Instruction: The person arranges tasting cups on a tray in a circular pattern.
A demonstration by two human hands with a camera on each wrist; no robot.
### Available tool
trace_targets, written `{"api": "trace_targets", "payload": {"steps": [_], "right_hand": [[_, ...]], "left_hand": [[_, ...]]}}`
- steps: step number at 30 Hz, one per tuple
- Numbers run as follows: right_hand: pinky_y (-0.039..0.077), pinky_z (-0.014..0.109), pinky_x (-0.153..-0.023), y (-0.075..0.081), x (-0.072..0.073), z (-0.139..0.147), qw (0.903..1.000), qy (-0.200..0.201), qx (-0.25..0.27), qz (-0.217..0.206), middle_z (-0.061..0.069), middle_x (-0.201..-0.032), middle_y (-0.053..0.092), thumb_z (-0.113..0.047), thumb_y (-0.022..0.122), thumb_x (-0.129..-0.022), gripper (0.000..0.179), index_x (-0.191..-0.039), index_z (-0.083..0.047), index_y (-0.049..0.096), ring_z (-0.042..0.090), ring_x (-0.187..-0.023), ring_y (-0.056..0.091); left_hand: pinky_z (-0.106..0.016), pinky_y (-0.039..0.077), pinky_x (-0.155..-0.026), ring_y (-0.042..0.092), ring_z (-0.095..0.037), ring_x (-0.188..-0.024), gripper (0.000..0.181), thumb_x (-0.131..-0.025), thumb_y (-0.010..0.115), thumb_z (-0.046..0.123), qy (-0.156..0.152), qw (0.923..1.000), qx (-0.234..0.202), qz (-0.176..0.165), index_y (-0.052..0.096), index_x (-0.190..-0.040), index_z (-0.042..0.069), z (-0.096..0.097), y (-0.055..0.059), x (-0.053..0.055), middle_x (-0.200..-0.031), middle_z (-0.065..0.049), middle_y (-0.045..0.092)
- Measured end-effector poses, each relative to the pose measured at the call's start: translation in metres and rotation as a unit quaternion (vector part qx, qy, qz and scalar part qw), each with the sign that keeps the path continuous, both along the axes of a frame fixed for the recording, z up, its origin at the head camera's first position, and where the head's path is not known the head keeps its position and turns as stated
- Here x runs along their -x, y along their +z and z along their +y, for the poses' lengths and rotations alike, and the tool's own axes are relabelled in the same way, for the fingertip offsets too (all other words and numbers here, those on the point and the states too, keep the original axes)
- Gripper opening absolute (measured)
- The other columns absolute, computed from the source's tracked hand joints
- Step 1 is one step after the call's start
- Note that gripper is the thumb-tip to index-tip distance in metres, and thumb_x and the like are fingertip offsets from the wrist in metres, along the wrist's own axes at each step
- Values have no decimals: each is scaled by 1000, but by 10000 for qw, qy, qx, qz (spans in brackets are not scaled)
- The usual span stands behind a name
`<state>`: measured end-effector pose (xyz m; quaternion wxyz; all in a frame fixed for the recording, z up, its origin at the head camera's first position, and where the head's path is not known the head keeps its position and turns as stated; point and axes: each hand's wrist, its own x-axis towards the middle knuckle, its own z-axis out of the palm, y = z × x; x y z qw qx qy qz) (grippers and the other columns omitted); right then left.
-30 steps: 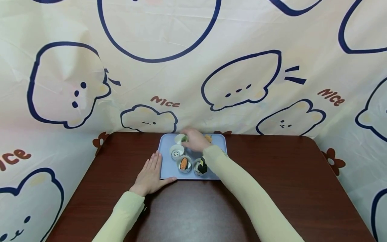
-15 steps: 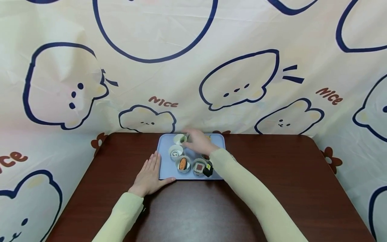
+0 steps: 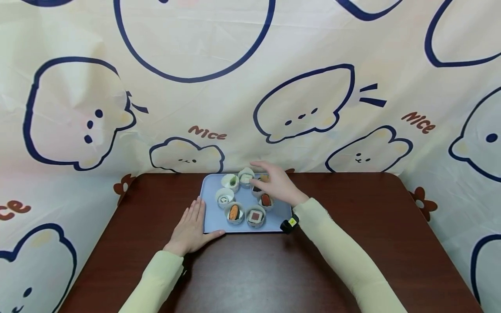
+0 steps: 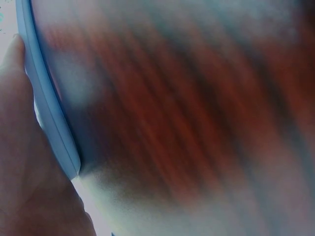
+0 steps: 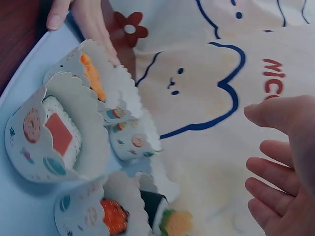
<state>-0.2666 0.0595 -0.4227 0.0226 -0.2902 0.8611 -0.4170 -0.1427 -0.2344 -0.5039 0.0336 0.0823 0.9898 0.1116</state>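
Observation:
Several scalloped paper cups stand in a ring on a light blue tray (image 3: 213, 224), each with a small sushi piece. In the head view one piece has a pink square top (image 3: 256, 216), one an orange topping (image 3: 234, 212), one a red topping (image 3: 266, 200). My left hand (image 3: 189, 230) lies with straight fingers along the tray's left edge, thumb at its front edge. My right hand (image 3: 279, 184) hovers over the far right cups, thumb and fingers spread apart, holding nothing. Nearest its fingertips is a cup with pale contents (image 3: 246, 178). It partly hides the cups beneath it.
The tray sits at the far edge of a dark brown table (image 3: 352, 226). Directly behind hangs a cream cloth (image 3: 242, 100) printed with blue bear outlines. A black wrist camera (image 3: 289, 224) on the right wrist overhangs the tray's front right corner.
My right hand has moved right, off the far middle cups, and its fingers have spread. The pale-filled, red-topped and pink-topped cups have come into view. My left hand stays on the tray.

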Motion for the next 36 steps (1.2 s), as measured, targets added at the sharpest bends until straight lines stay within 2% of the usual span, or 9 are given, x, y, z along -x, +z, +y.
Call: {"api": "trace_targets", "payload": {"steps": [6, 11, 15, 22, 25, 29, 32, 36], "right_hand": [[39, 45, -110, 4, -7, 28, 9995, -243, 152, 101, 0, -150, 51, -38, 70, -98, 57, -148, -17, 54, 20, -138, 45], [40, 46, -109, 4, -12, 55, 9981, -497, 131, 348, 2, -147, 54, -41, 71, -96, 61, -148, -15, 54, 21, -135, 48], [39, 50, -110, 2, -16, 73, 9965, -658, 117, 502, 6, -149, 52, -37, 71, -98, 61, -150, -12, 51, 26, -136, 47], [36, 53, -112, 1, -24, 98, 9936, -972, 185, 544, 6, -152, 48, -46, 65, -99, 64, -151, -13, 49, 25, -141, 42], [35, 54, -112, 2, -24, 107, 9922, -1072, 188, 616, 7, -153, 48, -47, 65, -99, 65, -151, -12, 49, 26, -141, 41], [34, 56, -112, 4, -25, 120, 9902, -1229, 130, 653, 8, -153, 47, -48, 64, -100, 66, -152, -11, 47, 28, -142, 41], [32, 57, -113, 4, -25, 130, 9893, -1307, -51, 646, 9, -156, 44, -49, 61, -101, 67, -155, -12, 44, 30, -143, 38], [29, 59, -114, 3, -23, 141, 9867, -1406, -417, 697, 11, -160, 38, -51, 55, -103, 70, -158, -12, 38, 33, -146, 34]], "left_hand": [[-55, 14, -120, 13, -41, -152, 122, -84, 54, 82, -37, 10000, -57, 14, 19, -158, -9, 1, 0, 0, -165, -26, 13], [-55, 15, -120, 13, -42, -152, 122, -84, 55, 82, -75, 10000, -55, 16, 19, -158, -9, 1, 0, 2, -165, -26, 13], [-56, 15, -120, 14, -42, -151, 122, -84, 58, 80, -48, 9999, -132, 65, 20, -157, -9, -2, -2, -1, -165, -27, 14], [-55, 12, -121, 12, -41, -152, 124, -83, 56, 82, 70, 9997, -230, 17, 16, -159, -7, -7, 0, -6, -166, -25, 13], [-54, 11, -121, 12, -41, -152, 123, -84, 57, 81, 106, 9995, -292, 80, 16, -159, -7, -9, 3, -5, -166, -25, 12], [-55, 12, -120, 13, -41, -152, 120, -84, 61, 77, 88, 9986, -378, 359, 18, -159, -6, -7, 10, -1, -166, -24, 14], [-57, 11, -120, 12, -41, -152, 118, -85, 61, 76, 62, 9975, -400, 582, 19, -160, -5, -5, 18, 3, -166, -24, 15], [-58, 8, -120, 9, -41, -152, 115, -86, 59, 77, 58, 9968, -403, 688, 19, -161, 0, -2, 30, 9, -167, -22, 13]]}}
